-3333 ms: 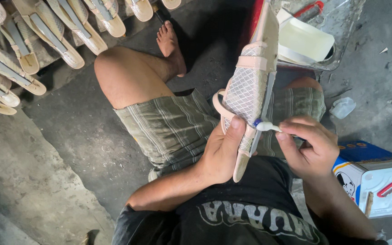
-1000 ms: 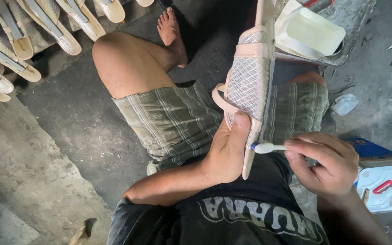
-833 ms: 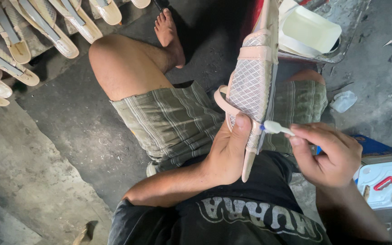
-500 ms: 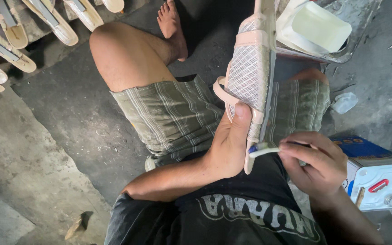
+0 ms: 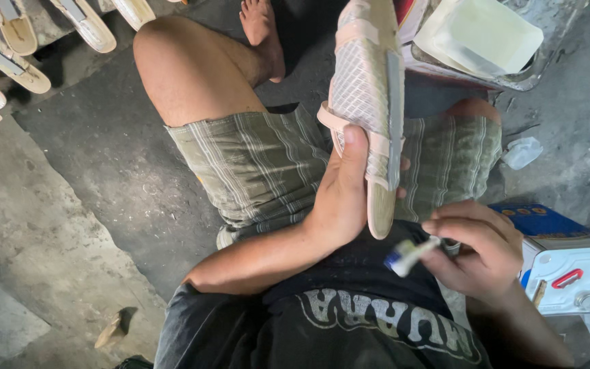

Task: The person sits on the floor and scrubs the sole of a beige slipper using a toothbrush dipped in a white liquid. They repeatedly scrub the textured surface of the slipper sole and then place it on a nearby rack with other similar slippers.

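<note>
- sandal (image 5: 367, 102) upright above our lap, left hand (image 5: 339, 198) gripping its heel end.
- right hand (image 5: 476, 249) pinches small brush (image 5: 411, 251), just clear of sole.
- risk: we judge the one-handed hold may let the sandal tip.

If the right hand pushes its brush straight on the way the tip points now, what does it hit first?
Likely the left hand, near the wrist below the sandal. The right hand aims the brush leftward, slightly down. Depth is unclear; it might pass above the forearm instead.
</note>
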